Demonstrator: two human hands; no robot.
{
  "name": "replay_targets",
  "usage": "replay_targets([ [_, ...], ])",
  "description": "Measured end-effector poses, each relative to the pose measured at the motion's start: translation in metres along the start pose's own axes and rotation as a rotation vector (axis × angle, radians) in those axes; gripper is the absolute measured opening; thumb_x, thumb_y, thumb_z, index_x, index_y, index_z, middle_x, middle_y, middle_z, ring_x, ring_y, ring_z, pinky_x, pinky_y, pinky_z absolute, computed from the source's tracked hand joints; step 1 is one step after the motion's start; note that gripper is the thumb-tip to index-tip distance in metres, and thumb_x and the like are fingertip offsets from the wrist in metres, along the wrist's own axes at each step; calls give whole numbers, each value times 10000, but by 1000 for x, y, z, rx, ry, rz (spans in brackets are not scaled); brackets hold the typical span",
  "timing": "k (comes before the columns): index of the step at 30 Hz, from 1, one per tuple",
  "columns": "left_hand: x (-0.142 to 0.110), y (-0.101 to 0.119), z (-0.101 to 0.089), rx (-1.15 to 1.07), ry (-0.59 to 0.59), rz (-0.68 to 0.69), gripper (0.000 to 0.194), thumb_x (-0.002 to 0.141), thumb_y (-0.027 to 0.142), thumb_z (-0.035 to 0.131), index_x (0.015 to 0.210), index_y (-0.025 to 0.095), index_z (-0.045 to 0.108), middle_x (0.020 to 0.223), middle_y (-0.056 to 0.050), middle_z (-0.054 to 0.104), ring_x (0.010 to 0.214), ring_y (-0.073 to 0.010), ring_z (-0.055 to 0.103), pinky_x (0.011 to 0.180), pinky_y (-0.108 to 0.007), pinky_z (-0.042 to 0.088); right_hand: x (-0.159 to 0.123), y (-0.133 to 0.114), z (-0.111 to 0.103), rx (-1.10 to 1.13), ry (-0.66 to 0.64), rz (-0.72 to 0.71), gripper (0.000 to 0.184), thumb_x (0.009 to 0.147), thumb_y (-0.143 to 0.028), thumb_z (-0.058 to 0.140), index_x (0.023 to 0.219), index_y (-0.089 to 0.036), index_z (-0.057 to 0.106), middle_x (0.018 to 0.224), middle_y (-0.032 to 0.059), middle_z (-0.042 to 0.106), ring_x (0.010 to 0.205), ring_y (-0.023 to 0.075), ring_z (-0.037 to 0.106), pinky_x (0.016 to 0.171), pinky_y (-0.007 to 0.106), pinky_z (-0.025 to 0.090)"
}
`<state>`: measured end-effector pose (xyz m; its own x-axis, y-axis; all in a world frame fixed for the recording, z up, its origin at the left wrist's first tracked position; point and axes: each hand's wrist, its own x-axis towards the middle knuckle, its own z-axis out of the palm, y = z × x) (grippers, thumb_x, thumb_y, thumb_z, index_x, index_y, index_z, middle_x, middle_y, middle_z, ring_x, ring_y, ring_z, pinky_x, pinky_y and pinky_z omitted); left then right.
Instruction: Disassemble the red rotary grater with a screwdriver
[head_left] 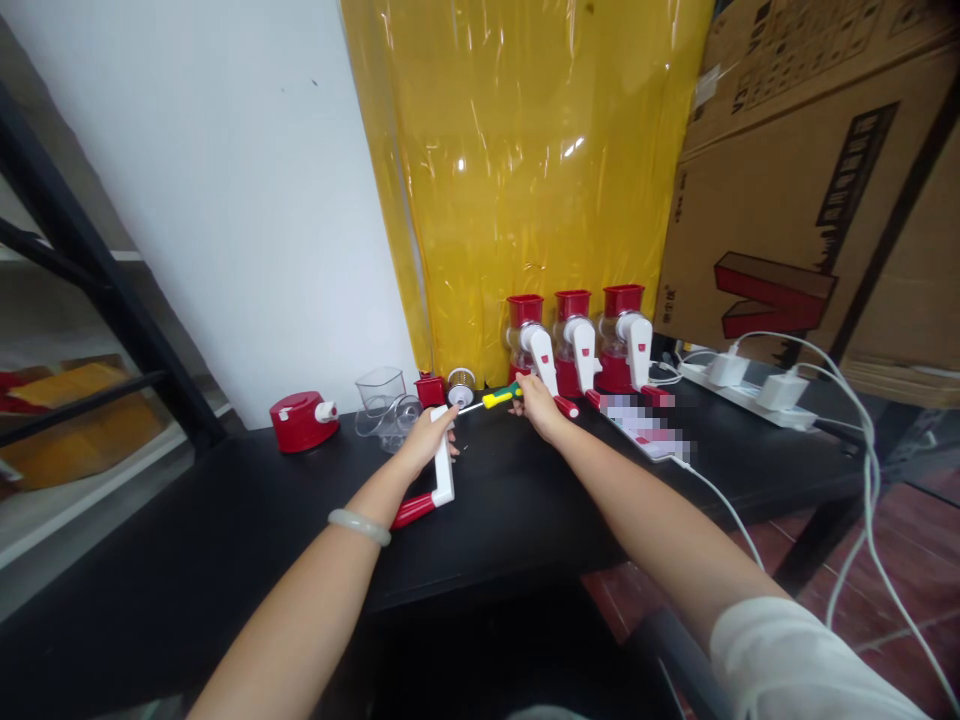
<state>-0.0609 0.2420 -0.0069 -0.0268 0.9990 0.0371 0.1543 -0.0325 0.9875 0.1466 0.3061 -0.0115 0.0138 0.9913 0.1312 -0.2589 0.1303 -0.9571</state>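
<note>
My left hand (429,440) is closed around a white crank handle (444,474) with a red grip (414,510), held over the black table. In my right hand (535,408) is a screwdriver (501,397) with a yellow and green handle. Its shaft points left and the tip meets the upper end of the crank; exact contact is too small to tell. Just behind my left hand are a clear plastic housing (381,392), a small red part (430,389) and a metal grater drum (460,386). Farther left sits a round red base (304,421) with a white knob.
Three red and white rotary graters (576,345) stand along the back right. A phone (646,430) on a white cable lies before them, near a power strip (739,392) with chargers. A large cardboard box (795,200) leans at right; a yellow plastic curtain (532,190) hangs behind the table (517,520).
</note>
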Motion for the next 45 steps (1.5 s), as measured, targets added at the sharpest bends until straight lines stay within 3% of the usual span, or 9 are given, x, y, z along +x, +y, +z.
replay_targets([
  [4, 0, 0, 0, -1, 4, -6, 549, 720, 656, 768, 878, 204, 498, 571, 46, 576, 402, -165, 592, 397, -264, 488, 0, 1, -1, -53, 17, -1, 250, 944, -395, 554, 789, -229, 449, 453, -108, 387, 376, 72, 385, 449, 201, 471],
  [17, 0, 0, 1, -1, -2, -14, 595, 678, 686, 775, 862, 204, 477, 576, 46, 578, 407, -158, 598, 392, -261, 494, -4, -2, 2, 187, -20, 94, 161, 845, -258, 608, 800, -225, 458, 504, -92, 422, 418, 61, 392, 537, 207, 503],
  [23, 1, -1, 0, -8, 3, -9, 575, 693, 669, 771, 852, 204, 471, 566, 54, 573, 396, -151, 594, 402, -260, 502, -1, -1, 3, 232, -4, 106, 97, 827, -178, 534, 769, -216, 466, 477, -78, 434, 406, 72, 393, 543, 223, 517],
  [27, 2, -2, 0, -10, -6, -4, 571, 689, 663, 776, 854, 203, 481, 565, 48, 580, 392, -157, 595, 386, -255, 487, -2, -1, 1, 164, -32, 62, 167, 917, -309, 527, 783, -222, 481, 459, -72, 448, 382, 84, 410, 527, 240, 526],
  [31, 3, -2, 0, -13, -3, -6, 548, 709, 649, 767, 856, 205, 481, 559, 53, 572, 391, -154, 591, 398, -261, 501, -5, -3, 0, 45, -33, 38, 274, 939, -438, 552, 780, -230, 471, 419, -106, 374, 347, 66, 324, 458, 204, 469],
  [35, 1, -2, 0, -12, 2, -13, 552, 710, 651, 769, 855, 207, 474, 568, 50, 577, 398, -156, 593, 399, -264, 500, -6, -4, 0, 41, -18, 88, 251, 937, -388, 565, 772, -230, 460, 396, -126, 315, 350, 60, 301, 461, 183, 452],
  [45, -2, 2, 2, -6, 8, -28, 537, 729, 637, 770, 852, 205, 476, 568, 49, 576, 399, -155, 597, 395, -255, 495, -6, -6, 4, 185, -2, 142, 150, 911, -190, 455, 766, -208, 489, 431, -80, 391, 382, 75, 352, 507, 199, 476],
])
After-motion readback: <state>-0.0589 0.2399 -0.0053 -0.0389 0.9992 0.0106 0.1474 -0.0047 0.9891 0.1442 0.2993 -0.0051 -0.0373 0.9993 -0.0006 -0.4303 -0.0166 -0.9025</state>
